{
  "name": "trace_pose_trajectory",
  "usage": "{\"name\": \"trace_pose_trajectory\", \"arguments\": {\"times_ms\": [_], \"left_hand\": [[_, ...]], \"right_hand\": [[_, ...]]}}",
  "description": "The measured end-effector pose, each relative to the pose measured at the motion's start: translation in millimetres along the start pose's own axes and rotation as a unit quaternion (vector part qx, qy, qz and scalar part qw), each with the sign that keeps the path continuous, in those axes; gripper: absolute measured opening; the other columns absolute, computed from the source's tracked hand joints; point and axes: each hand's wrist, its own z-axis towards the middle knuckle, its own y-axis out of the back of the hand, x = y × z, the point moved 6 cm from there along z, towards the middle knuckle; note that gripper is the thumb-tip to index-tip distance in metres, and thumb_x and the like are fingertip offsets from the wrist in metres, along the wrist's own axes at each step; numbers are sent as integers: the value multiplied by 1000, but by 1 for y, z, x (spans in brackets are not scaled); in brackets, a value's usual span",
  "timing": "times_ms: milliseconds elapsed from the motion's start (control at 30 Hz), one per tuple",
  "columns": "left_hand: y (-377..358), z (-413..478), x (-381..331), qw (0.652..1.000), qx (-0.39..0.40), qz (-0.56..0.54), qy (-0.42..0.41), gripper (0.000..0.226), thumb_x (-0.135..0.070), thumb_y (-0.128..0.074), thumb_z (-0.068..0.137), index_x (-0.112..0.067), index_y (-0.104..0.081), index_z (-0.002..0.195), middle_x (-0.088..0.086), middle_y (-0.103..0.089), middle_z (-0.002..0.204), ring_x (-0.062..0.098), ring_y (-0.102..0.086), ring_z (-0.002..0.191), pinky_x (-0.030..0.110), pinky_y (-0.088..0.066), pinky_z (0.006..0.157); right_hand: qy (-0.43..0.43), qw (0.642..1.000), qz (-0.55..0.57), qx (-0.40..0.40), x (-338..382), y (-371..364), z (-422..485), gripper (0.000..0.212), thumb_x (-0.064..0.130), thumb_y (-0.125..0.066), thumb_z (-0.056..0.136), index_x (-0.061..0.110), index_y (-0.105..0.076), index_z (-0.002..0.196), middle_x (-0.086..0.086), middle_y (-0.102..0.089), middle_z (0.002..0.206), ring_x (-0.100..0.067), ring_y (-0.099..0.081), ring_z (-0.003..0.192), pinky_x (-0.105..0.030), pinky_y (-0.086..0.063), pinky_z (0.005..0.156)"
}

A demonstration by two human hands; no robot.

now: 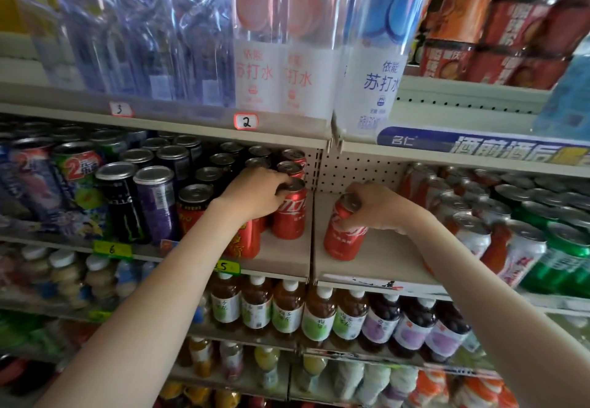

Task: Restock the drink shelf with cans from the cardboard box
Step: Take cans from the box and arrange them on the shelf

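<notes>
Your right grip is curled round the top of a red cola can, which stands on the drink shelf. Your left grip holds the top of a second cola can, just in front of its row. Full cans are likely heavy, hard and slick. Wrap your fingers round the sides.

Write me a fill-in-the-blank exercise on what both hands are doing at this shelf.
The left hand grips its cola can by the ___.
The right hand grips a second can coloured ___.
The tea bottles beneath are capped in ___.
The tag above the left hand reads ___.
Missing: top; red; white; 2.
</notes>
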Motion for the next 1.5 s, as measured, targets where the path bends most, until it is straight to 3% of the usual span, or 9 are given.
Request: {"name": "trace_pose_trajectory", "arguments": {"times_ms": [133,267,433,667,833,1033,1200,1400,1500], "left_hand": [[0,-6,5,1000,-14,24,-8,35,-23,-50,92,-22,-58,126,5,-64,123,26,-55,116,35,-44,96],[-1,-16,3,999,-30,33,-24,36,-19,-51,91,-19,-57,127,4,-62,126,24,-52,122,36,-37,105],[-8,-21,6,998,-27,34,-42,41,-11,-48,90,-20,-56,129,2,-61,129,21,-52,123,39,-36,106],[-12,-18,11,999,-13,23,-44,61,4,-44,82,-27,-50,135,2,-57,135,25,-47,128,41,-36,108],[-13,-14,13,999,-2,12,-39,52,-1,-45,87,-25,-53,133,3,-56,136,24,-48,128,39,-36,109],[-14,-20,6,999,-15,-20,-28,42,-6,-47,91,-19,-54,130,2,-57,134,21,-52,123,38,-43,102],[-13,-20,7,1000,-10,8,-26,52,0,-48,89,-21,-49,136,1,-50,141,21,-46,130,37,-39,106],[-6,-23,-1,995,-32,96,-21,51,-7,-48,92,-21,-43,141,1,-43,147,19,-34,138,38,-21,117],[5,-35,-8,993,-74,92,7,53,-2,-47,90,-16,-43,141,4,-44,147,20,-34,139,39,-19,117]], "right_hand": [[36,998,42,17,31,-17,4,59,33,-75,70,17,-47,119,1,-54,108,-18,-53,95,-25,-50,70],[58,993,104,4,51,-29,11,76,28,-78,70,18,-28,126,5,-49,101,-14,-53,86,-17,-43,56],[76,988,131,-16,66,-40,17,95,26,-80,66,23,-11,131,1,-54,98,-16,-57,84,-31,-55,74],[96,982,160,-41,71,-47,17,102,27,-82,65,18,-9,135,-3,-56,104,-22,-61,92,-34,-55,78],[98,974,198,-49,75,-54,15,101,38,-80,52,35,-11,126,-10,-53,120,-25,-60,105,-44,-55,86],[80,971,206,-95,73,-60,5,88,36,-78,61,30,-17,125,-9,-54,120,-26,-62,100,-45,-56,83],[74,954,233,-172,78,-63,-4,83,30,-78,66,19,-21,126,-6,-60,113,-28,-63,97,-39,-53,82],[82,963,225,-120,73,-64,-4,90,35,-81,65,21,-20,130,-11,-47,126,-30,-54,113,-45,-49,92],[123,958,151,-208,71,-52,-15,88,41,-76,67,13,-27,135,-10,-45,124,-32,-47,116,-48,-43,97]]}}
